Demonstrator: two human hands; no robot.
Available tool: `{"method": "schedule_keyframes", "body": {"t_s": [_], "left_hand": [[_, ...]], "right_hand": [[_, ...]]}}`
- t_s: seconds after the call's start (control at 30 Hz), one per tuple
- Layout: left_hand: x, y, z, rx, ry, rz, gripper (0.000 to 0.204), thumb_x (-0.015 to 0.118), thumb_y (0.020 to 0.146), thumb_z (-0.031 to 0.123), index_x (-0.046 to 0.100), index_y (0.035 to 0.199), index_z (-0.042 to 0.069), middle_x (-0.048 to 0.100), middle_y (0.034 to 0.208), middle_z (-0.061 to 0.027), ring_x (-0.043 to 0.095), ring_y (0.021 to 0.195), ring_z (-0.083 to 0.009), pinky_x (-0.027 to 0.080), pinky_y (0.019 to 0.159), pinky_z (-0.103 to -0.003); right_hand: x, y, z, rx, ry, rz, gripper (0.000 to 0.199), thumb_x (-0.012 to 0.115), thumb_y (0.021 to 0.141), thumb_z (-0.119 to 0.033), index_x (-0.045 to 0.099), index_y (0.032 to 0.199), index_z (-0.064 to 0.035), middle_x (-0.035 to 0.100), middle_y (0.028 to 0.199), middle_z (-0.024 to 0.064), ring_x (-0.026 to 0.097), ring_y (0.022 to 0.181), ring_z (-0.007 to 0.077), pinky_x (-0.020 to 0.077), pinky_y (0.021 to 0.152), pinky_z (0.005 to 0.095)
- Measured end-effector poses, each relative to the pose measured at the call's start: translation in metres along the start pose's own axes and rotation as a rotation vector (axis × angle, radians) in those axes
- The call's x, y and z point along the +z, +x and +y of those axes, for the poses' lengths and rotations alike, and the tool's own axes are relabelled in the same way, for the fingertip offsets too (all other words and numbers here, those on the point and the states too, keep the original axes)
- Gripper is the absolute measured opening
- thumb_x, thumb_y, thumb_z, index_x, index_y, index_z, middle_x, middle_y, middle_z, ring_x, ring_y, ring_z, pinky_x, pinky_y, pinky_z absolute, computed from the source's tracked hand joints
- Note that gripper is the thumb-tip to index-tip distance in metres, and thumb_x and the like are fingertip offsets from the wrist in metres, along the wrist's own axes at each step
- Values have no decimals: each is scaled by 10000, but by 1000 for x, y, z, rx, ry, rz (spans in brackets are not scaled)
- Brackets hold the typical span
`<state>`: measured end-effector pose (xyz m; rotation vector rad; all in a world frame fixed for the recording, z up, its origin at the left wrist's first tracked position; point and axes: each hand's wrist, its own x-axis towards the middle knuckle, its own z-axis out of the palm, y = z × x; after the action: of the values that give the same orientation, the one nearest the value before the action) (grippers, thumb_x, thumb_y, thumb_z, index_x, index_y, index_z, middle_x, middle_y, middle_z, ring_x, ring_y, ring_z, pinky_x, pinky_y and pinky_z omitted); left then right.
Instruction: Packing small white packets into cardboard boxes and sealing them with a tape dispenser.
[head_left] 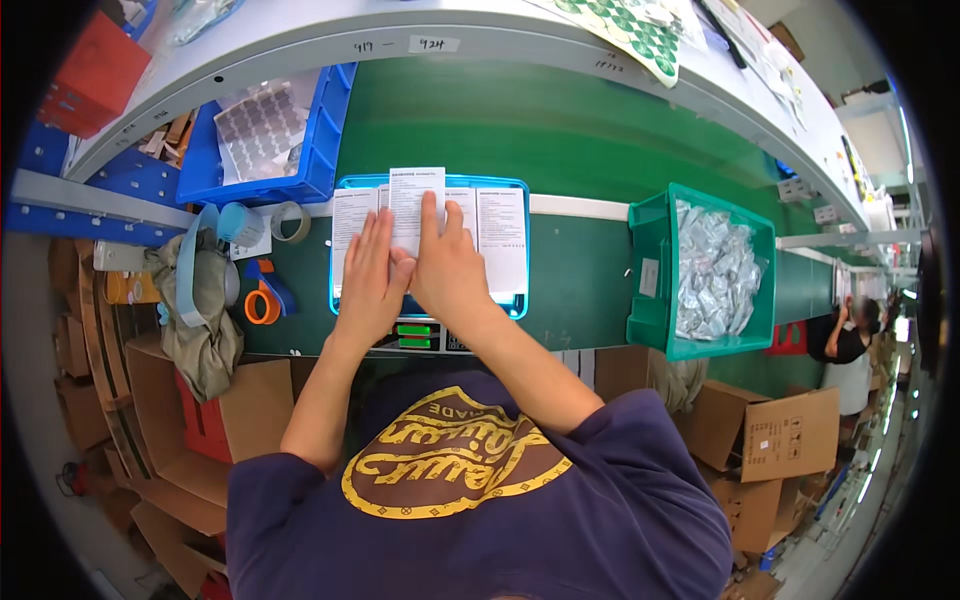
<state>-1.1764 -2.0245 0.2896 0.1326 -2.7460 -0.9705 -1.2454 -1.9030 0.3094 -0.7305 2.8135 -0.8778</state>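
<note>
A shallow bright-blue tray (527, 262) lies on the bench before me, with white printed leaflets in it. One leaflet (412, 186) in the middle sticks up past the tray's far rim. My left hand (370, 275) rests with outstretched fingers across the left side of this leaflet and the left leaflet (350, 212). On its right side, my right hand (452, 268) presses down with its index finger stretched out. My thumbs are close together at the leaflet's lower part, which the hands hide. A further leaflet (502, 225) shows uncovered at the tray's right.
Under the tray's near edge is a scale with a lit green display (414, 337). A green bin (640, 300) of silvery packets stands right. A blue bin (322, 150), tape roll (290, 222) and orange-and-blue tape dispenser (265, 300) are left. A shelf (500, 45) spans above; cardboard boxes (790, 435) stand below.
</note>
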Motion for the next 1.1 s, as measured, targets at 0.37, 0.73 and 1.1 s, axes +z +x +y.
{"method": "schedule_keyframes", "body": {"t_s": [0.37,0.73,1.1], "left_hand": [[0,8,-6,-92,-231,-49,621,420,1018,370,287,1489,-13,287,1549,-216,234,1464,-317,178,1175,-434],[-20,-114,-236,-784,-240,-129,377,493,996,346,596,808,36,569,645,-31,551,534,-119,434,517,-276],[16,-124,-243,-816,-190,-556,330,590,937,335,584,893,8,636,695,-71,622,597,-165,494,581,-323]], "right_hand": [[-2,4,36,-235,236,283,584,663,906,-268,430,1393,-42,449,1329,228,628,998,379,537,816,415],[83,-190,284,763,520,545,290,583,965,-274,590,853,-7,553,857,39,530,655,113,457,617,267],[82,-210,107,377,727,-432,129,662,892,-96,598,988,-38,554,682,-15,485,610,36,403,572,203]]}}
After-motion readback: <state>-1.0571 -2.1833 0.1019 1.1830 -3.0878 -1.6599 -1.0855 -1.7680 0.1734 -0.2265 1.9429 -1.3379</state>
